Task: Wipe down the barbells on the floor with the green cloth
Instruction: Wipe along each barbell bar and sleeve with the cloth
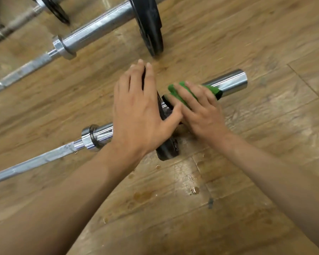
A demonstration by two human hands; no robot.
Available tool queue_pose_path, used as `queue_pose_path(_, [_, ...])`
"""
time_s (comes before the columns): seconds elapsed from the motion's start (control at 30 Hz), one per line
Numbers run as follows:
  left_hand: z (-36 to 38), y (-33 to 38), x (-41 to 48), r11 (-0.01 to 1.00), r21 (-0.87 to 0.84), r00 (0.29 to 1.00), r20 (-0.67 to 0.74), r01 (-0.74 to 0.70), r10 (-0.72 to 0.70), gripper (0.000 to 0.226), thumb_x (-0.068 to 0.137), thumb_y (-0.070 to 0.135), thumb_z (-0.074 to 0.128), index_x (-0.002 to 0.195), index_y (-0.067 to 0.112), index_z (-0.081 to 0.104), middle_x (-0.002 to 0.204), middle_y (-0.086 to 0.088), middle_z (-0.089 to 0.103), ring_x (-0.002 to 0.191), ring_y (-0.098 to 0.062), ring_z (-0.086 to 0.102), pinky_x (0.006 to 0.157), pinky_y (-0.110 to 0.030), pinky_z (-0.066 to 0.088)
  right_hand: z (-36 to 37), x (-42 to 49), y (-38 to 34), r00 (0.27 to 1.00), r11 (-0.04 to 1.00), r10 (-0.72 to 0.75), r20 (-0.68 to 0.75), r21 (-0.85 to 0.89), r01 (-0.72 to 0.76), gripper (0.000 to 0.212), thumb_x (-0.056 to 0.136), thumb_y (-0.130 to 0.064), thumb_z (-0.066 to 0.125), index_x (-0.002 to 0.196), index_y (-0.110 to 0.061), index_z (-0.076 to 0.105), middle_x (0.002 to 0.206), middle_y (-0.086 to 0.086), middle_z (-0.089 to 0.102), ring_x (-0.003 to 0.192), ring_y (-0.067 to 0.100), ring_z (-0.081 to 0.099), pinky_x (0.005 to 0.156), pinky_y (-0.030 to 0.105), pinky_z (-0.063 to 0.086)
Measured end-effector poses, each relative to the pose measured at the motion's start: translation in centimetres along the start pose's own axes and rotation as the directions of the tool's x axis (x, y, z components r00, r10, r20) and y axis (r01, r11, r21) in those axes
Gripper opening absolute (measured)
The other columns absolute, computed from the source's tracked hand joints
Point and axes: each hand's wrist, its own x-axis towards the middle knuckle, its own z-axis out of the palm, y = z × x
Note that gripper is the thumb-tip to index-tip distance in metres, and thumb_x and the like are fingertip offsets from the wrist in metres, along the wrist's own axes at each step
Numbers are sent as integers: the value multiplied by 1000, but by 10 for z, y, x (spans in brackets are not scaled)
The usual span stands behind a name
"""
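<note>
Black plate (168, 150) mostly hidden behind the left hand (138, 115); green cloth (211, 89) seemingly half-covered by the right hand (201, 111).

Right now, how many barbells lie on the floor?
3: nearest barbell under the cloth, second barbell beyond it, third barbell top left, partly cut off; others may be hidden.
</note>
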Motion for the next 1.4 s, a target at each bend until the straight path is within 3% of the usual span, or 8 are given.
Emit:
queue_pose_path(0.27, [5,-3,16,993,-101,998,-24,53,-56,89,93,58,45,151,-9,42,152,-26,48,139,-41,43,120,-43,29,10,12,29,877,884,468,-108,71,-462,37,111,-31,42,135,-13,64,149,10,56,143,33,41,123,50,22])
queue_pose_path(0.5, [7,4,-1,993,-108,997,-61,44,-51,89,92,57,51,149,-11,45,152,-29,47,138,-45,43,121,-48,31,9,10,14,991,997,-81,-106,-10,80,41,109,-31,48,146,-17,59,147,8,60,131,30,60,109,41,39])
queue_pose_path(0.57, [6,7,-5,992,-115,996,-69,45,-53,88,93,56,52,148,-12,45,150,-31,47,138,-47,43,119,-53,34,1,9,47,984,989,145,-102,-22,-147,35,110,-32,45,128,-15,68,126,10,70,109,35,64,98,42,37])
queue_pose_path(0.7, [3,14,-15,995,-96,996,-81,24,-32,87,94,52,55,146,-16,44,147,-35,48,137,-50,44,117,-59,36,-13,37,41,814,815,574,-82,-31,-578,35,104,-32,47,89,-12,72,89,11,68,87,32,58,89,41,34])
queue_pose_path(0.93, [-12,33,-73,995,-35,996,25,-89,90,100,90,60,54,156,-12,31,162,-37,27,150,-46,22,126,-56,19,-35,0,-31,986,986,155,64,56,-158,33,108,-34,46,124,-17,69,120,7,68,110,32,61,103,44,40])
queue_pose_path(1.13, [-42,18,-95,948,-96,952,20,-304,307,71,95,55,50,146,6,52,141,-16,55,112,-33,45,90,-46,32,-77,-40,-40,936,937,350,32,6,-350,28,107,-30,51,122,-15,69,120,11,66,115,35,58,109,47,37])
queue_pose_path(1.27, [-43,6,-63,931,-284,927,226,-231,299,69,98,61,35,136,10,63,140,-10,58,127,-30,50,104,-40,32,-100,-78,-54,932,932,363,20,-10,-363,30,108,-29,51,130,-15,67,130,11,64,123,34,53,113,47,35])
queue_pose_path(1.4, [-44,7,-66,850,-432,804,364,-302,471,76,96,64,33,136,8,65,144,-13,58,137,-31,50,114,-40,37,-127,-122,-52,955,957,291,54,-27,-289,35,109,-32,51,137,-17,64,139,7,61,128,31,50,110,49,39])
